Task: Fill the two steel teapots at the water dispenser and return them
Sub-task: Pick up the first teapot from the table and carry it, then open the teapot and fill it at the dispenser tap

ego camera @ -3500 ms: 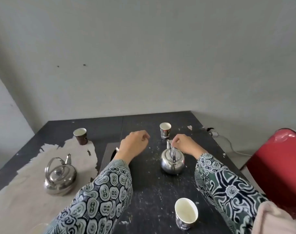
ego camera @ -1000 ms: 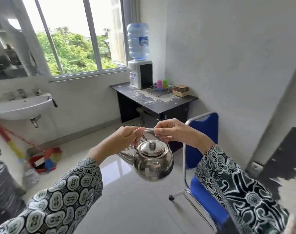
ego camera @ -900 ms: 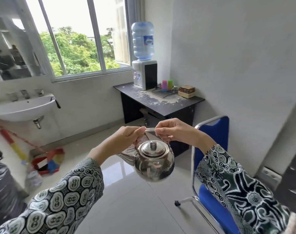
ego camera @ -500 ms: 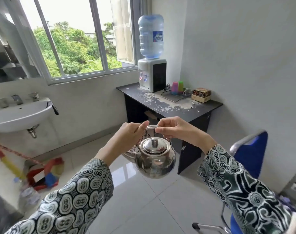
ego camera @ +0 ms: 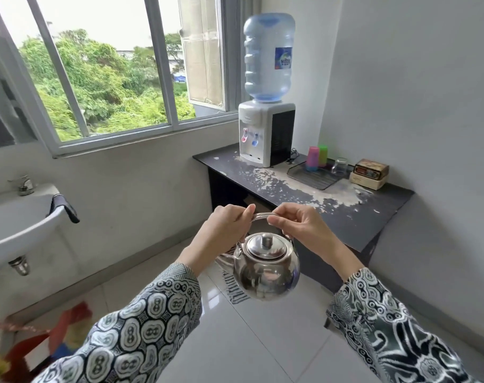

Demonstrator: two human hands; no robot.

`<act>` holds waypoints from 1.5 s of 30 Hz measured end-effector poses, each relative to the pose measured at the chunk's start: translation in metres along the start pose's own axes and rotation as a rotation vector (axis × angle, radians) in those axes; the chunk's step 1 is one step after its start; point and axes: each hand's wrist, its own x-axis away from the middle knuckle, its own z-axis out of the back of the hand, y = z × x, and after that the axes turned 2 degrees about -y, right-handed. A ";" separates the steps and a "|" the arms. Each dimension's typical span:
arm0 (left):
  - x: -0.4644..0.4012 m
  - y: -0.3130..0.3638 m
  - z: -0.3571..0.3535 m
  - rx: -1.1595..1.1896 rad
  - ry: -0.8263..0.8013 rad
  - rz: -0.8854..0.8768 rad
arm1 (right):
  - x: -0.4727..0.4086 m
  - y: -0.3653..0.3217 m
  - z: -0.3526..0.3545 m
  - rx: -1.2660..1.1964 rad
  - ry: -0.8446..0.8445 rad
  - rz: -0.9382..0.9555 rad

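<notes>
Hands (ego camera: 263, 228) still grip teapot (ego camera: 265, 268) handle; water dispenser (ego camera: 265, 134) now nearer.

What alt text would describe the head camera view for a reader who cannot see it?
Both hands, left hand and right hand, hold a steel teapot by its handle, lid on, above a tiled floor. Ahead, a water dispenser stands on a dark table beside a window.
</notes>
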 end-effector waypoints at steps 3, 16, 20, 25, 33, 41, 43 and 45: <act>-0.045 -0.038 0.015 0.020 -0.006 -0.007 | -0.056 0.015 -0.015 0.002 0.037 -0.013; -0.265 -0.199 0.034 0.064 -0.069 0.067 | -0.313 0.122 -0.025 0.048 0.024 -0.059; -0.343 -0.231 0.040 0.067 -0.070 0.058 | -0.391 0.150 -0.010 0.034 0.014 -0.070; -0.434 -0.275 0.036 0.078 -0.093 0.090 | -0.480 0.185 0.004 0.015 -0.005 -0.105; -0.581 -0.359 0.028 0.050 -0.230 0.037 | -0.616 0.256 0.020 0.061 0.064 -0.165; -0.714 -0.432 0.012 0.068 -0.392 -0.014 | -0.733 0.327 0.033 0.090 0.154 -0.296; -0.738 -0.444 0.005 0.066 -0.420 -0.019 | -0.754 0.342 0.035 0.126 0.184 -0.324; -0.759 -0.458 -0.005 0.069 -0.442 -0.021 | -0.771 0.358 0.034 0.140 0.214 -0.359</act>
